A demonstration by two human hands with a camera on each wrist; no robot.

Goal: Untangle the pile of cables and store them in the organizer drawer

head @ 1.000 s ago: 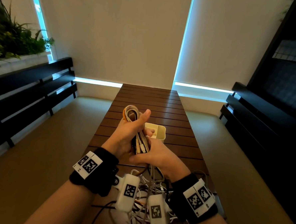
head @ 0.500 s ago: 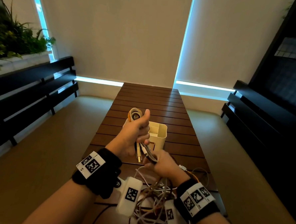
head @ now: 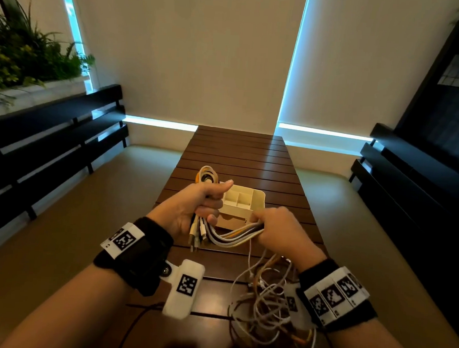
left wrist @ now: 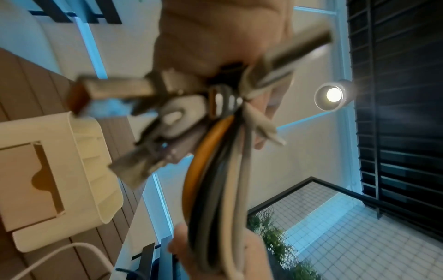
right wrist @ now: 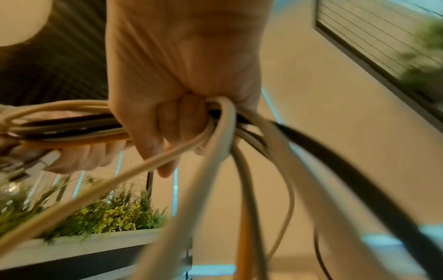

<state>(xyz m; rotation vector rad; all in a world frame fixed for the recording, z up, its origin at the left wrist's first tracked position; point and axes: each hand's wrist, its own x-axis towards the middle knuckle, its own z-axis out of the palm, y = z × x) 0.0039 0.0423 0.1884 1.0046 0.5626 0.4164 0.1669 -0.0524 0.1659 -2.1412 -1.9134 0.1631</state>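
Head view: left hand (head: 194, 209) fisted round a folded cable bundle (head: 232, 236), looped end up, connectors hanging below; right hand (head: 278, 228) clenches the same strands, which run roughly level between the fists. The cream organizer (head: 244, 201) stands on the slatted table (head: 240, 158) just beyond both hands, its drawer front facing the person and apparently closed. Remaining cable tangle (head: 266, 305) lies near the right wrist. Either hand seems about equally near the drawer.
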